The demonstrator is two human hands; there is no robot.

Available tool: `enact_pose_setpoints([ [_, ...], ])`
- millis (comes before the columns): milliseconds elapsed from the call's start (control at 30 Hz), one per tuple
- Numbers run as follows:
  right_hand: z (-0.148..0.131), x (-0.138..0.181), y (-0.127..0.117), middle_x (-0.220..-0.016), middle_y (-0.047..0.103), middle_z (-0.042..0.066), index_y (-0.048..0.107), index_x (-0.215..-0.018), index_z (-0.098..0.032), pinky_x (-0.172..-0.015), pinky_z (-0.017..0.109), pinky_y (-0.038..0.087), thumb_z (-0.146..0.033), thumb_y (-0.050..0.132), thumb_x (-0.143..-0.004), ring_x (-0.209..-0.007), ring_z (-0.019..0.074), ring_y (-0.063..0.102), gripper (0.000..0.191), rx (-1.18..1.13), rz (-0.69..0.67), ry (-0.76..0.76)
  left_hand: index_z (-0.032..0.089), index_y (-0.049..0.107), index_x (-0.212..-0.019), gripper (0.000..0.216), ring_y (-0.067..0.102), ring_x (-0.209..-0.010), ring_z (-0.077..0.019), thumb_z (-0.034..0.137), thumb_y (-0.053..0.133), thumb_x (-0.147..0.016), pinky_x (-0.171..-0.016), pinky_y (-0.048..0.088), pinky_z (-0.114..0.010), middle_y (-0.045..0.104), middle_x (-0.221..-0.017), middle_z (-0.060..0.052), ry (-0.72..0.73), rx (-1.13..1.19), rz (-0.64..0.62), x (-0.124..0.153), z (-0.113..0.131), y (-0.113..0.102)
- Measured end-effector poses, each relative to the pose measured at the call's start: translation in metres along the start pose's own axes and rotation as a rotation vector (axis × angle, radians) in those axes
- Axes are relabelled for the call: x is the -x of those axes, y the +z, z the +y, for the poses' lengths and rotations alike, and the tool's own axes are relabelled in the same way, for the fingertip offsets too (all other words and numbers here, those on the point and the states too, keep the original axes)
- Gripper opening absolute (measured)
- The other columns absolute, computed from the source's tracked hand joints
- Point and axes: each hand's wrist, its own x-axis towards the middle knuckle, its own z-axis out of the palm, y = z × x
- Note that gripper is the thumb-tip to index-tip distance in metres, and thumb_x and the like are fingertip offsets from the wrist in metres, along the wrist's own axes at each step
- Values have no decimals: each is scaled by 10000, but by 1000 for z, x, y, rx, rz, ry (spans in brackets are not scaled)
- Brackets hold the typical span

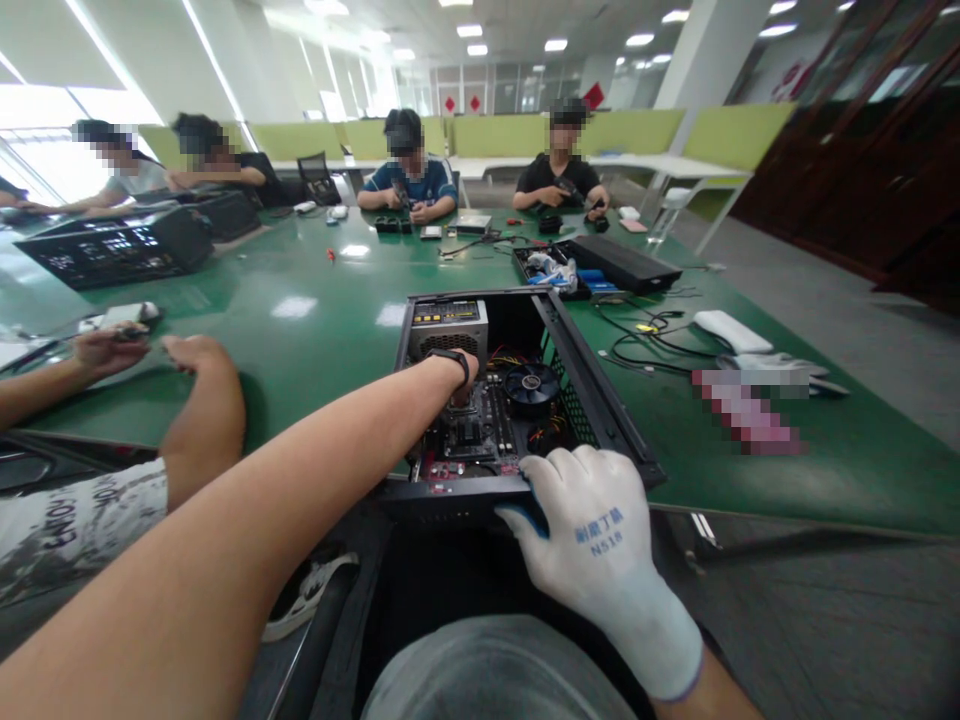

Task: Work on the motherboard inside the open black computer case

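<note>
An open computer case (611, 405) lies on its side at the table's near edge. Inside it are a power supply (450, 328), a motherboard (466, 432) and a black fan (531, 385). My bare left hand (466, 378), with a dark band at the wrist, reaches down into the case just beside the power supply. Its fingers point away toward the board and are mostly hidden. In a white work glove, my right hand (589, 510) grips the near edge of the case, fingers over the rim and thumb on the outside.
Cables (645, 335), white gloves (772, 368) and a blurred pink packet (750, 412) lie to the right. Behind the case stands a black tray (551, 272) with tools and gloves. A co-worker's arms (202, 385) rest close on the left; other people sit across the green table (300, 345).
</note>
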Motion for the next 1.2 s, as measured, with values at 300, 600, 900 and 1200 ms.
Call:
enact_pose_setpoints([
  [300,1,2,1,-774,566,55,628,-937,-205,-693,370,191,-487,607,-822,-756,217,421,306,-27,49,-6,120,742,-1110,683,659,-1050,-326,465,839,-529,-959,493,-359,726,-1094,-169,-16,46,7,8,4,-4],
  [600,2,3,2,-767,565,54,624,-920,-204,-696,370,199,-493,615,-811,-748,214,418,309,-15,54,-6,140,778,-990,568,677,-984,-322,432,858,-509,-937,506,-368,755,-947,-131,-14,13,-56,5,6,-5],
  [900,2,1,3,-782,568,53,619,-942,-208,-701,375,201,-486,615,-811,-753,220,425,307,-12,37,-4,123,767,-1041,597,670,-1009,-325,402,848,-520,-938,500,-340,745,-995,-150,32,-27,-46,3,4,-4],
  [1200,1,3,1,-786,565,51,619,-945,-210,-702,374,204,-492,613,-810,-755,222,432,313,-10,39,-2,131,772,-1006,544,677,-977,-285,452,830,-571,-942,502,-330,758,-978,-124,3,-71,-68,11,8,-7],
])
